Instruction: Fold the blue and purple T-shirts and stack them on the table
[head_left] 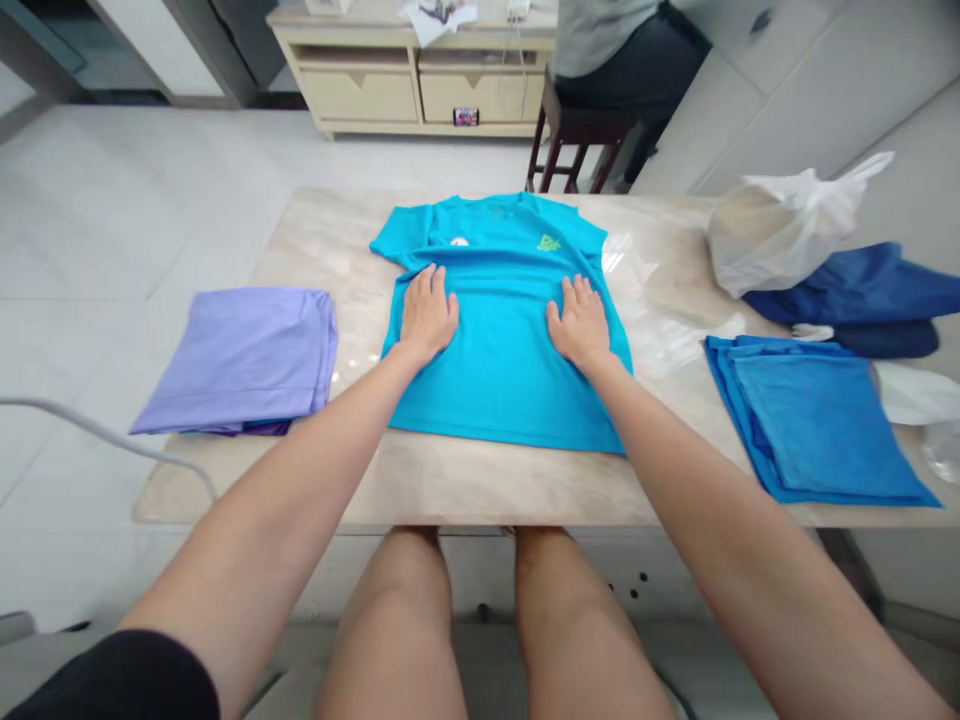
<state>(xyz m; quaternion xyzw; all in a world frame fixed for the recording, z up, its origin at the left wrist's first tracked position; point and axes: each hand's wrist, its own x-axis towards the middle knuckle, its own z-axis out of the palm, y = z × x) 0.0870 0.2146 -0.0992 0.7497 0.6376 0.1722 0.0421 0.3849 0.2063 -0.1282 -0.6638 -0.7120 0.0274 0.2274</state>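
A turquoise T-shirt [502, 370] lies spread on the table, its collar and short sleeves at the far side and its hem toward me. Across the chest runs a raised fold, with a green print and a small white mark above it. My left hand [430, 312] rests flat on the shirt's left side, fingers extended just below that fold. On the right side of the cloth, my right hand [580, 320] also lies flat with its fingers stretched out. Both palms touch the fabric, and neither hand grips anything.
Folded lavender cloth [255, 350] lies on the table [510, 490] at the left. At the right are folded blue cloth [825, 415], a white plastic bag [787, 225] and dark blue fabric [862, 285]. A person [615, 50] sits on a stool [585, 125] beyond.
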